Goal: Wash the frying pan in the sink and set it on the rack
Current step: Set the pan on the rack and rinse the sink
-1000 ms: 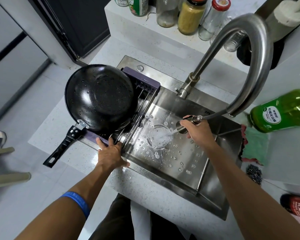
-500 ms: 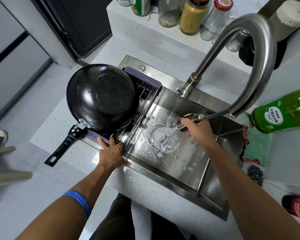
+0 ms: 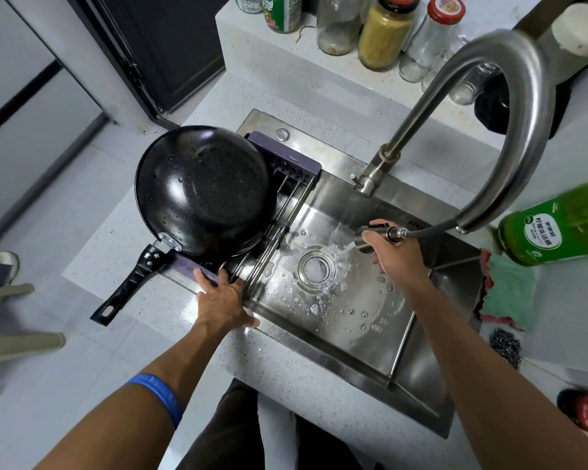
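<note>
Spraying higher up the sink than before, frying pan unmoved on rack

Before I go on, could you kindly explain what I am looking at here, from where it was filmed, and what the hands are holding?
No machine here: a person wears a camera on the head, looking down at their own two arms. The left hand rests on the near edge of the purple drying rack, which spans the left end of the steel sink. A wet black frying pan lies on that rack. The right hand has a closed grip on the pull-out spray head of the faucet, with water running toward the drain. A green bottle and a green cloth sit to the right.
</note>
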